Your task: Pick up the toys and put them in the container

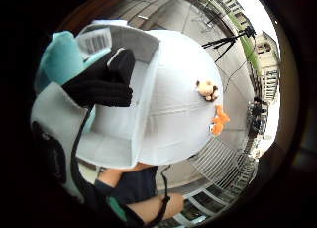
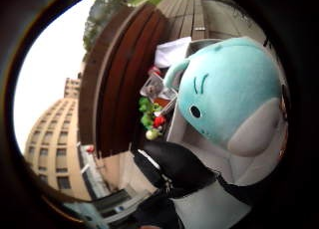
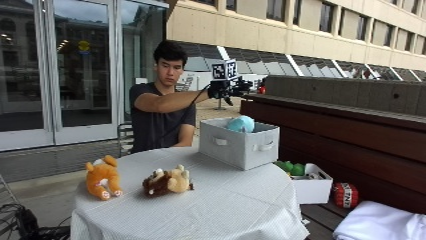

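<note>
An outdoor courtyard or terrace beside large city buildings. Open sky shows above, and a tall pale office block (image 3: pixel 299 30) rises behind the gloved hand (image 3: pixel 221 89). Glass doors (image 3: pixel 60 70) stand well behind the person, away from the hand. Below and beyond the hand runs a long dark wooden bench (image 3: pixel 346 120), with paving underfoot. A round table (image 3: pixel 219 210) under a white cloth sits below the hand, out in daylight.

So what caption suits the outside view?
Gloved hand raised above the box holding a teal toy; two toys wait on the table.
</note>
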